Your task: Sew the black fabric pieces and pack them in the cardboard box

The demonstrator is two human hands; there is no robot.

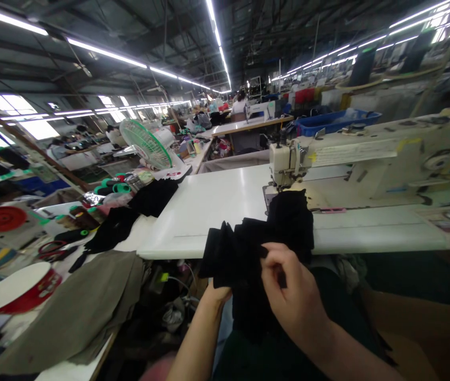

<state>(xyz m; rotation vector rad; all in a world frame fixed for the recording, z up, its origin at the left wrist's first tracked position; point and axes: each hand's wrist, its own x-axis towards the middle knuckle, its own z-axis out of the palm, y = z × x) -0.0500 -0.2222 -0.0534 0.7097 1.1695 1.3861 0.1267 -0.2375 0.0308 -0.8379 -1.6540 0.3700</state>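
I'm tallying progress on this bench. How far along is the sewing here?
Possibly done: two black fabric pieces lie at the white table's left end. In hand: the left hand and right hand hold a bunch of black cloth at the table's edge. Left: nothing visibly sits under the cream sewing machine's needle, so this bunch looks unsewn.

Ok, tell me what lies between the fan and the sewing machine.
In the head view, a bare stretch of white table lies between the fan and the sewing machine; black cloth sits at its fan-side edge.

Left hand (219,290) mostly hidden behind black fabric (249,248)
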